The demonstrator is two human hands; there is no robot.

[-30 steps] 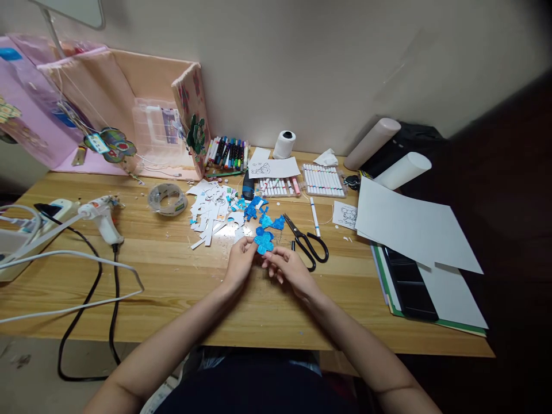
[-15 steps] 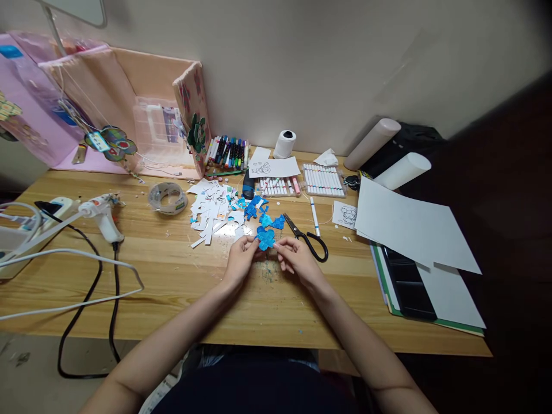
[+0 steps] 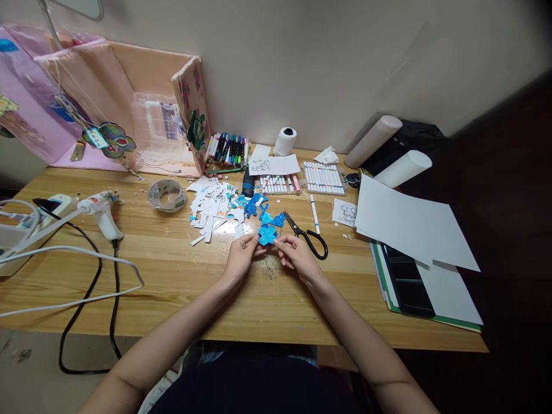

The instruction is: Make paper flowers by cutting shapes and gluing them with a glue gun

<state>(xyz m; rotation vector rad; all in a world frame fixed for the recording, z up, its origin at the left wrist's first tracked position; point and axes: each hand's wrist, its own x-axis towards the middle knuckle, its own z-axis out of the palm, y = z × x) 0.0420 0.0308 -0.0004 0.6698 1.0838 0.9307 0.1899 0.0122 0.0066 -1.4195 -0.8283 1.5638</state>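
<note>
Between my hands is a blue paper flower (image 3: 268,234) with rounded petals, held a little above the wooden table (image 3: 276,310). My left hand (image 3: 242,256) pinches its left edge with thumb and fingers. On the opposite side, the fingertips of my right hand (image 3: 297,256) pinch the right edge. Just beyond the flower lie blue paper scraps (image 3: 255,205). Black-handled scissors (image 3: 305,234) rest beside my right hand, blades pointing away from me.
White paper scraps (image 3: 213,207) and a tape roll (image 3: 167,195) lie left of the flower. A glue gun (image 3: 103,215) and cables sit farther left. Marker sets (image 3: 323,177), a thread spool (image 3: 285,142) and a pink box (image 3: 142,75) stand behind. Paper sheets (image 3: 414,224) overlap at right.
The flower has tilted slightly and shifted a little to the right and away from me in my fingers. Both hands keep their pinch. The view has moved slightly.
</note>
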